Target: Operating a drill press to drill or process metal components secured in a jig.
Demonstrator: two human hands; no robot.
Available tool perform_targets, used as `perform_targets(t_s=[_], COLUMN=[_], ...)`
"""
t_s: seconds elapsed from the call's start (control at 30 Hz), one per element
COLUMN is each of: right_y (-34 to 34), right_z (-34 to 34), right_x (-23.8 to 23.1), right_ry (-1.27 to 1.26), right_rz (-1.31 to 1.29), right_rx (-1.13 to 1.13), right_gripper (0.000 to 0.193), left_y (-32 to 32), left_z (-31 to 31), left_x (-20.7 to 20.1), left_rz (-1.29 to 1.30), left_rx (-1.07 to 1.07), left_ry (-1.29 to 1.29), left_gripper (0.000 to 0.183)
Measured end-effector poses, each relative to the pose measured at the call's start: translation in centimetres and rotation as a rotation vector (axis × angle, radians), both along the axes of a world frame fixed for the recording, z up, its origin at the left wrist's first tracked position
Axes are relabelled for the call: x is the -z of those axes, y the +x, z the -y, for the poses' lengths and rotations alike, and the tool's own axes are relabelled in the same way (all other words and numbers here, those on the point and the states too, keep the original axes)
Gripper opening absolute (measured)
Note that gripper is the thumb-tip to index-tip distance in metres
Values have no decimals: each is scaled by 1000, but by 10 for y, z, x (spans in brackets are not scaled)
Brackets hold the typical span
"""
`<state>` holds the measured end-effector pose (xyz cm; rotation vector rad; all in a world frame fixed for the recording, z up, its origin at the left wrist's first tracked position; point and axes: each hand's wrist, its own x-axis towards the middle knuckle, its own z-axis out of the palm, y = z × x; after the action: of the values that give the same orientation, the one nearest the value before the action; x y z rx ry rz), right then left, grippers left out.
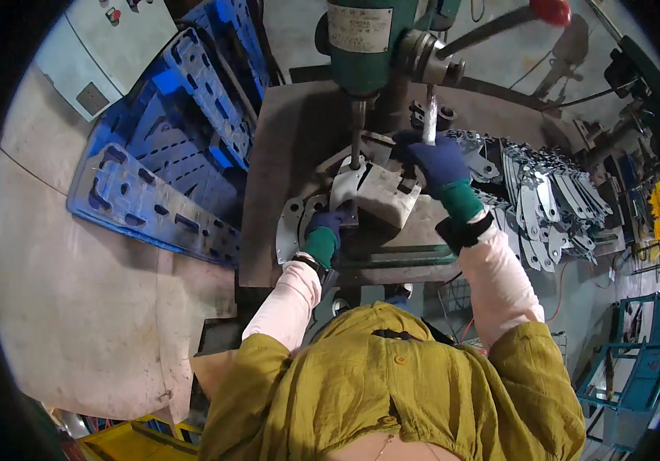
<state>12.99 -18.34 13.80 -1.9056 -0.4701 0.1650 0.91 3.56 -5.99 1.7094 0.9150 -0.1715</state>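
A green drill press (358, 65) stands in front of me, its spindle (358, 131) reaching down onto a flat silver metal plate (343, 187). The plate rests against a grey steel fixture block (388, 197). My left hand (325, 223), in a navy glove with a green cuff, grips the plate's near end, its fingers partly hidden. Gloved the same way, my right hand (439, 160) is closed round the end of a silver feed lever (430, 115). Another feed lever (491, 31) with a red knob points up to the right.
Many flat metal plates (545, 200) lie heaped on the right of the worktable (280, 123). A few curved plates (290, 227) lie left of the fixture. Blue plastic pallets (164, 192) lean at the left. Blue metal racks (645, 353) stand at the lower right.
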Motion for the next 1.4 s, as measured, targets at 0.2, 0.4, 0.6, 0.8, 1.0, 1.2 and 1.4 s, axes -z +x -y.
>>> perform_targets(t_s=[0.2, 0.4, 0.6, 0.8, 1.0, 1.2, 1.4], right_y=[-56, -44, -31, -40, -35, 1, 62], right_z=[21, 6, 8, 5, 16, 103, 251], right_x=[-59, -124, -155, -172, -161, -71, 11], right_ry=[456, 1024, 1181, 1154, 1081, 667, 549], right_rz=[-85, -951, -1006, -1119, -1000, -525, -566], right_rx=[-560, -709, -708, -735, -671, -259, 379], right_gripper=[40, 56, 59, 59, 63, 60, 41], left_y=[-14, -22, -89, -136, -129, -105, -145], left_z=[48, 44, 22, -48, -51, -29, -97], left_x=[-71, -63, -47, 18, 26, 25, 125], left_rz=[269, 329, 340, 19, 335, 329, 66], left_rx=[-149, -181, -37, -282, -196, -272, 80], left_ry=[-409, 0, 79, 450, 379, 470, 762], left_gripper=[54, 44, 52, 64, 71, 70, 66])
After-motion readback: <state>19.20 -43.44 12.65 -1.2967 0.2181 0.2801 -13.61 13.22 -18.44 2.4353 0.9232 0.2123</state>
